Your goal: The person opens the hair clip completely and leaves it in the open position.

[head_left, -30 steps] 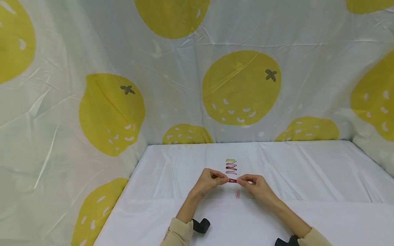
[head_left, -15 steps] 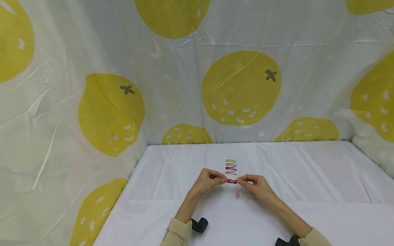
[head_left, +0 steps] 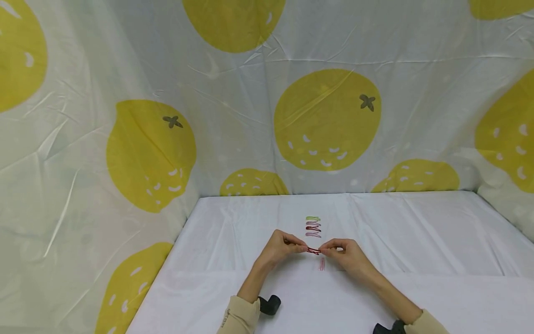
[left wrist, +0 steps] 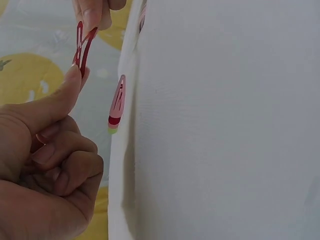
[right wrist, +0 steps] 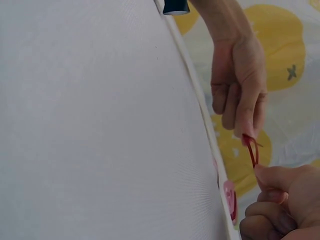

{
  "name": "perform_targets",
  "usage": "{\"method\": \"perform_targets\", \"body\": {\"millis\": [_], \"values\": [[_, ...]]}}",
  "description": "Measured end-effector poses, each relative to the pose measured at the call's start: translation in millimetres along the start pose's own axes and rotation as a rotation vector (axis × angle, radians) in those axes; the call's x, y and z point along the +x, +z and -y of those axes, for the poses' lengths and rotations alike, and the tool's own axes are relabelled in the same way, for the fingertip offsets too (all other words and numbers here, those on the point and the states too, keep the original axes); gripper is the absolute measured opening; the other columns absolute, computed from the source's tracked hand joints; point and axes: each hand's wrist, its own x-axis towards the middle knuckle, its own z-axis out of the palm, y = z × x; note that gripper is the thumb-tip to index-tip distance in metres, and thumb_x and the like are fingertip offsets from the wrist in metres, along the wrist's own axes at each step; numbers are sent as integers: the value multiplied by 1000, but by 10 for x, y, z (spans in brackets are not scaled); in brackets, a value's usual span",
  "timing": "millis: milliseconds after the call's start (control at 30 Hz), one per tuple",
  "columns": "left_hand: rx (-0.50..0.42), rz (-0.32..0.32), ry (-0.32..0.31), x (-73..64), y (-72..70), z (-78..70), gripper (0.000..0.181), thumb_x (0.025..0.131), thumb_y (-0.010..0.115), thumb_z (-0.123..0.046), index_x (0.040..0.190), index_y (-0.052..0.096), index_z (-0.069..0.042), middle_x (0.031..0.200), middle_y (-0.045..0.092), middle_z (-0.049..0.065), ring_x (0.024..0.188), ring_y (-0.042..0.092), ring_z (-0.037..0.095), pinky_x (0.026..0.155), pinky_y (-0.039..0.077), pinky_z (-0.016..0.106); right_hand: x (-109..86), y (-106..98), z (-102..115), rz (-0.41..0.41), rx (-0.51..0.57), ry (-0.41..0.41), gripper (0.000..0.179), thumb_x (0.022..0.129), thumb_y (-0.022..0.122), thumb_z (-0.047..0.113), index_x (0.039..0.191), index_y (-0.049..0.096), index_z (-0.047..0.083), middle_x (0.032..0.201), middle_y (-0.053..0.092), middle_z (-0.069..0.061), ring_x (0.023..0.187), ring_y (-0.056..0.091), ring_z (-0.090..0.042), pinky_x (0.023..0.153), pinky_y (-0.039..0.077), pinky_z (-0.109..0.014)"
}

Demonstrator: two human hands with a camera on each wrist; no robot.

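Note:
A dark red snap hair clip [head_left: 314, 251] is stretched between my two hands above the table, its two parts sprung apart. My left hand [head_left: 280, 248] pinches one end between thumb and fingertips. At the other end, my right hand [head_left: 347, 253] pinches it too. In the left wrist view the hair clip [left wrist: 83, 50] shows a gap between its parts, and in the right wrist view the clip [right wrist: 252, 150] forms a narrow loop. Just beyond my hands lies a column of spread hair clips: green [head_left: 313, 218], pink, dark red [head_left: 313, 228] and pink [head_left: 313, 234].
Nearer to me than the held clip, a single pink hair clip [head_left: 321, 264] lies lengthwise on the white cloth of the table [head_left: 417, 241]. A curtain [head_left: 233, 116] printed with yellow lemons hangs behind and at the sides.
The dark red hair clip was flat and has been bent, its parts now apart. Both hands have come slightly toward me with it. The clips on the table have stayed put.

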Motion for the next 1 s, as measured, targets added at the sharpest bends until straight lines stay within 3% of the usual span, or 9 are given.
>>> {"method": "perform_targets", "body": {"millis": [233,433,667,767,1000], "values": [[66,4,20,37,-8,-17,8,84,84,-3,87,82,3,87,79,17,70,56,4,62,44,17,36,-3,45,-6,-70,-10,15,99,70,20,101,79,8,105,76,-6,91,61,-4,77,49,-20],[170,-56,43,198,-24,-39,5,83,83,-1,84,82,4,73,72,12,61,39,5,55,30,19,230,15,36,-60,-166,-40,14,99,70,18,99,80,8,100,77,-6,92,59,-8,79,48,-21],[336,-87,96,379,5,33,3,78,85,3,80,82,2,58,55,-8,58,40,3,53,30,18,398,27,-59,-129,-194,9,9,97,70,11,96,79,8,97,74,-7,78,50,-10,70,40,-22],[358,-74,71,433,27,49,4,79,86,1,80,82,1,58,54,-9,59,41,3,54,31,18,414,17,-88,-130,-184,23,9,97,71,11,97,79,7,98,73,-9,77,49,-10,69,40,-23],[292,-65,-27,458,34,28,7,78,87,0,81,81,3,57,48,-7,59,40,7,54,30,20,421,-9,-90,-107,-111,49,15,99,69,11,102,79,0,105,77,-14,89,56,-9,76,44,-19]]}}
